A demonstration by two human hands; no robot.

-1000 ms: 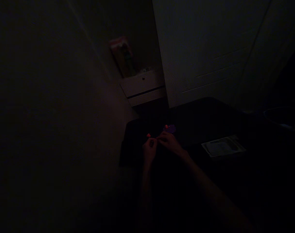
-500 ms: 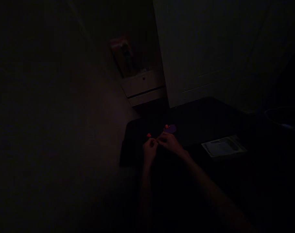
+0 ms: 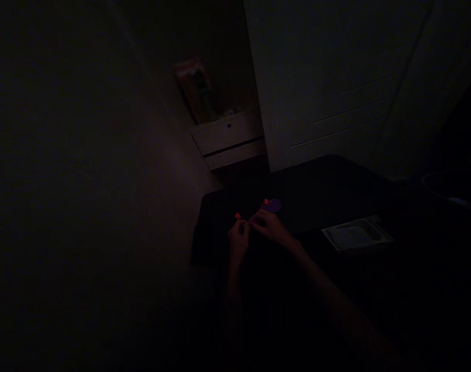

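Note:
The scene is very dark. My left hand [image 3: 239, 238] is closed in a pinch over the dark tabletop [image 3: 316, 186], fingertips close to those of my right hand [image 3: 270, 226]. My right hand is pinched too, its fingers pointing left. Whatever lies between the fingertips is too small and dim to name. A small orange-red piece [image 3: 237, 215] shows just beyond my left fingers; I cannot tell whether they touch it. Behind my right hand lies a flat purple round thing [image 3: 273, 205], with another small orange-red piece [image 3: 265, 201] at its left edge.
A white box-like item with a printed top [image 3: 357, 235] lies right of my right forearm. Beyond the table stand a pale drawer unit [image 3: 231, 137], with a red-and-green package [image 3: 198, 90] on it, and a pale panelled door [image 3: 320, 77]. A wall [image 3: 142, 155] runs along the left.
Both hands stay almost in place, with only slight finger movement; the fingertips shift a little to the left. The things on the table have not visibly moved.

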